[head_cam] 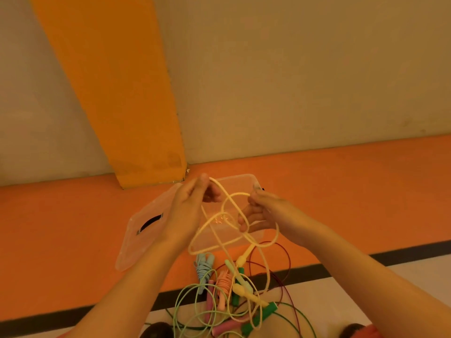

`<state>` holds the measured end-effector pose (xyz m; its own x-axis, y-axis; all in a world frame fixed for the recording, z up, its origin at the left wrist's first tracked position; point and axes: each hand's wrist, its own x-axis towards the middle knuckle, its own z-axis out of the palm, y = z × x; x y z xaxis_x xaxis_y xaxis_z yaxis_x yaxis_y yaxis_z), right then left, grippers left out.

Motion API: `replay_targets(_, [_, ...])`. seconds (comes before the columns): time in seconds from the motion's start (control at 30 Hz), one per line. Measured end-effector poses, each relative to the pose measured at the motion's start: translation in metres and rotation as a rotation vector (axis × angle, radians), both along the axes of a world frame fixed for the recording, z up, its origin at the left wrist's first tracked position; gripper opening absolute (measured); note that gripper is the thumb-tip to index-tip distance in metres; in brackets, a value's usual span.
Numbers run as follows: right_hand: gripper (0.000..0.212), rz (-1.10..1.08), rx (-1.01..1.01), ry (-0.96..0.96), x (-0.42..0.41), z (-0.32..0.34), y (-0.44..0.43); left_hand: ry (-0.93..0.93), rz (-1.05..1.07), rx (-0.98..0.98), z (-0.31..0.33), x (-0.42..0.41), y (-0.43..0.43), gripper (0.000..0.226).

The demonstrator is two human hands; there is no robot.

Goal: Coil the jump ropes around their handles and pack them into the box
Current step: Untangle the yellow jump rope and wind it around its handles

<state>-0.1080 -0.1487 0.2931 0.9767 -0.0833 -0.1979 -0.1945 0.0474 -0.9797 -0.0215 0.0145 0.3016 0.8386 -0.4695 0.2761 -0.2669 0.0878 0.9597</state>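
My left hand (189,211) pinches the yellow jump rope (227,230) near its top, raised over the clear plastic box (240,184). My right hand (260,213) grips another stretch of the same rope, fingers curled round it. Loops of the yellow rope hang between both hands, and its yellow handles (241,261) dangle below, one lying in the pile. On the floor below lies a pile of jump ropes: a coiled blue one (204,267), a coiled pink-orange one (224,286), a loose light-green one (192,303), and dark-green handles (262,315).
The box's clear lid (144,230) with a black handle lies left of the box on the orange floor. An orange pillar (136,132) and a beige wall stand behind. A black stripe (366,261) crosses the floor. A dark red rope (280,262) trails on the right.
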Motion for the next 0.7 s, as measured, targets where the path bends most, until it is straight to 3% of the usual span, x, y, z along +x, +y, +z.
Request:
replay_targets(0.13, [0.038,-0.03,-0.125,-0.067,-0.001,-0.002,-0.004,0.237,0.0,-0.16,-0.007,0.014,0.001,0.046])
replay_targets(0.23, [0.036,-0.145,-0.052,-0.118,-0.003,0.006,-0.016,0.416,-0.014,-0.292,-0.004,0.021,0.005,0.042])
replay_targets(0.37, [0.023,-0.121,0.076,-0.08,-0.004,0.01,-0.021,0.567,-0.056,-0.43,-0.001,0.028,0.013,0.04])
replay_targets(0.43, [0.021,-0.141,0.131,-0.097,-0.003,0.009,-0.022,0.379,-0.083,-0.243,-0.002,0.027,0.019,0.029])
replay_targets(0.53, [0.027,-0.251,0.245,-0.182,-0.003,0.012,-0.028,-0.064,-0.037,0.263,-0.012,0.027,0.023,0.01])
replay_targets(0.7, [0.029,-0.37,0.224,-0.213,-0.007,0.017,-0.041,-0.252,0.117,0.401,-0.018,0.032,0.02,0.019])
